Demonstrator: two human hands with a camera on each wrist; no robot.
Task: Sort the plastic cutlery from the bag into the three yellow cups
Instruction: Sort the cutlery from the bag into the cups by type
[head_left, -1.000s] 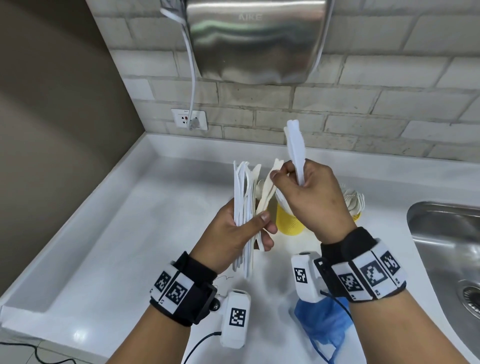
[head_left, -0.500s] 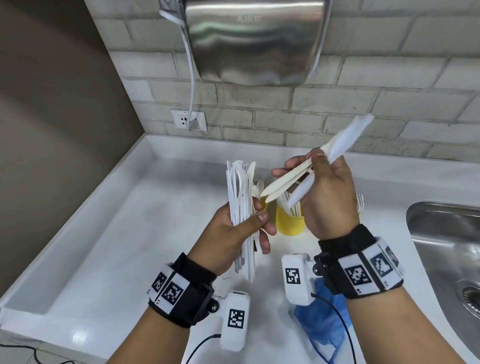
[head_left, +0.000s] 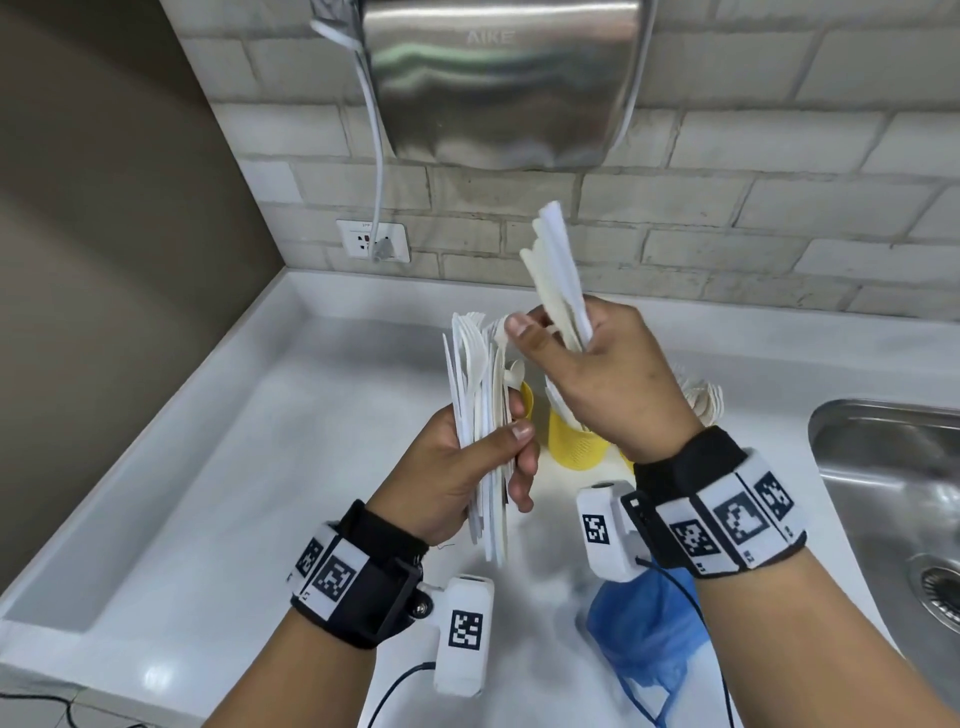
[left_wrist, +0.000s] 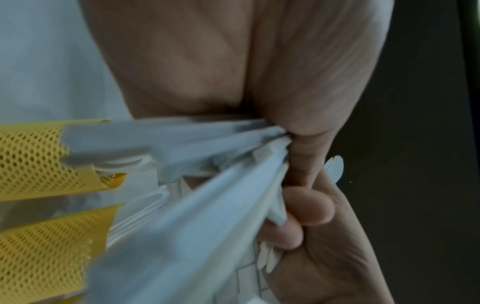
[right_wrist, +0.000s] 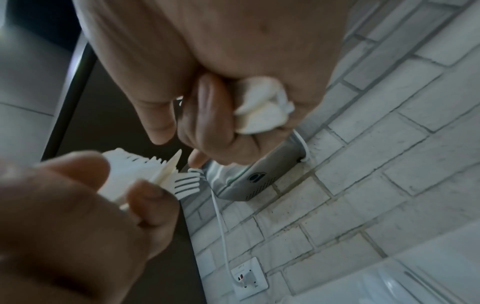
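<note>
My left hand (head_left: 470, 460) grips an upright bundle of white plastic cutlery (head_left: 480, 415) above the counter; forks show in it. The right hand (head_left: 597, 364) holds a few white pieces (head_left: 558, 265), handles pointing up, with its thumb reaching toward the bundle's top. In the right wrist view the right hand (right_wrist: 221, 115) closes round spoon bowls (right_wrist: 259, 107), beside the fork tines (right_wrist: 182, 181) of the left hand's bundle. Behind the hands stand the yellow mesh cups: one (head_left: 574, 444) with cutlery in it, another (head_left: 525, 402) mostly hidden behind the bundle. The left wrist view shows the blurred bundle (left_wrist: 207, 185) and two cups (left_wrist: 31, 156).
A crumpled blue plastic bag (head_left: 647, 629) lies on the white counter (head_left: 260, 493) near my right wrist. A steel sink (head_left: 904, 499) is at the right. A metal hand dryer (head_left: 498, 78) hangs on the brick wall above a socket (head_left: 371, 240). More white cutlery (head_left: 701, 400) shows behind the right hand.
The right hand swung its few pieces out to the right and tilted them, then brought them back upright next to the left hand's bundle. The left hand kept its grip.
</note>
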